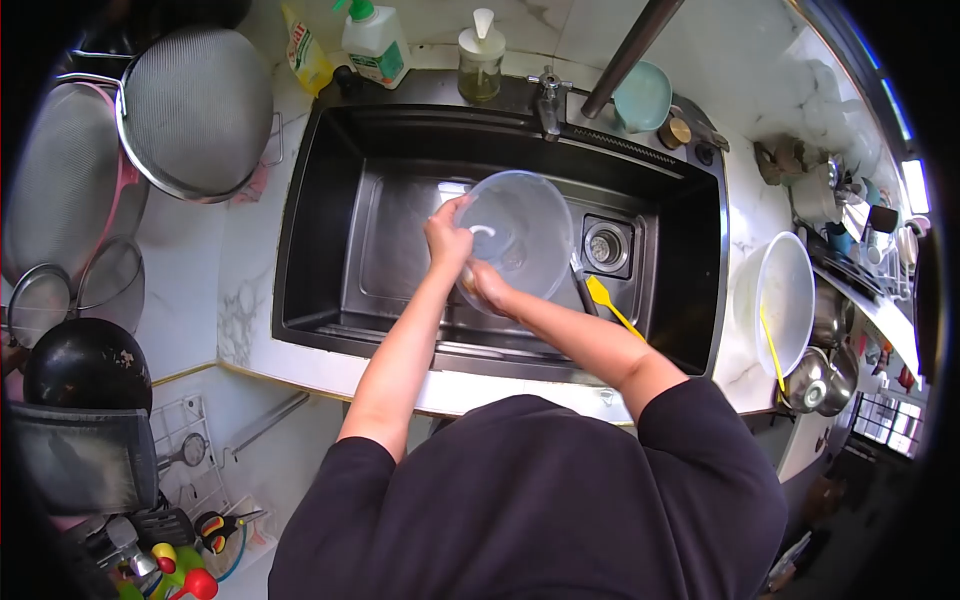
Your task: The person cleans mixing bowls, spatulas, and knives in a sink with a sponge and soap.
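A clear plastic bowl point(530, 225) is held tilted over the black sink point(400, 190), its mouth turned partly toward me. My left hand point(447, 240) grips the bowl's left edge with closed fingers. Lower down, my right hand point(487, 287) is closed around the near-left edge of the same bowl; its fingertips are partly hidden. A yellow silicone utensil point(600, 292) and a dark-handled tool point(580, 283) lie in the sink to the right of the bowl, near the drain point(605, 245).
Behind the sink stand a tap point(549, 100), a white-green pump bottle point(376, 45), a glass dispenser point(481, 62) and a teal bowl point(643, 95). On the right counter sits a large translucent bowl point(785, 300). Mesh strainers point(200, 110) hang at left.
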Action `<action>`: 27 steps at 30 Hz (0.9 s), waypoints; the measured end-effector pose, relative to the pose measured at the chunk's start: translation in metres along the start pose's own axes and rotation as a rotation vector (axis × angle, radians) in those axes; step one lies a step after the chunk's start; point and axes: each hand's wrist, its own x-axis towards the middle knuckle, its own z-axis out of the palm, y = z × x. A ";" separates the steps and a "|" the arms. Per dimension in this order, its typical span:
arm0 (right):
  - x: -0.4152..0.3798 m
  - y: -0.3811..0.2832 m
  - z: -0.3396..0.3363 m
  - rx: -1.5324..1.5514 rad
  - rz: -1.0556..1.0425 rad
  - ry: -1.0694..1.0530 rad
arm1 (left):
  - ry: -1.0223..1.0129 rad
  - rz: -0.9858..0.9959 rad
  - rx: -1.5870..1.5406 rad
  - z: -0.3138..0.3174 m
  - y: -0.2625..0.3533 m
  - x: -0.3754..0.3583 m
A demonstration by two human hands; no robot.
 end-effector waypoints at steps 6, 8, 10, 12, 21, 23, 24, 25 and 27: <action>0.026 -0.068 -0.161 -1.669 -0.278 -0.470 | -0.128 0.180 0.077 0.001 0.009 0.000; 0.060 -0.080 -0.184 -1.816 -1.086 -0.238 | -0.154 0.213 0.095 0.011 0.016 0.002; 0.046 -0.072 -0.174 -1.758 -0.933 -0.147 | -0.179 0.197 0.101 0.009 0.012 0.000; 0.028 -0.030 -0.149 -1.499 -0.609 0.023 | -0.069 0.168 0.117 0.006 0.000 0.000; 0.081 -0.018 -0.034 -0.908 -0.074 0.000 | -0.072 -0.088 0.074 -0.002 -0.017 0.009; 0.057 -0.018 -0.065 -1.140 -0.016 0.173 | -0.031 -0.011 0.088 -0.003 -0.015 0.009; 0.044 -0.019 -0.069 -1.108 0.022 0.235 | 0.001 0.058 0.090 -0.002 -0.015 0.005; 0.025 -0.024 -0.061 -1.141 0.091 0.162 | 0.018 0.070 0.095 -0.001 -0.007 0.003; 0.022 0.021 -0.024 -1.140 0.194 0.081 | 0.013 0.081 0.071 0.002 -0.010 0.010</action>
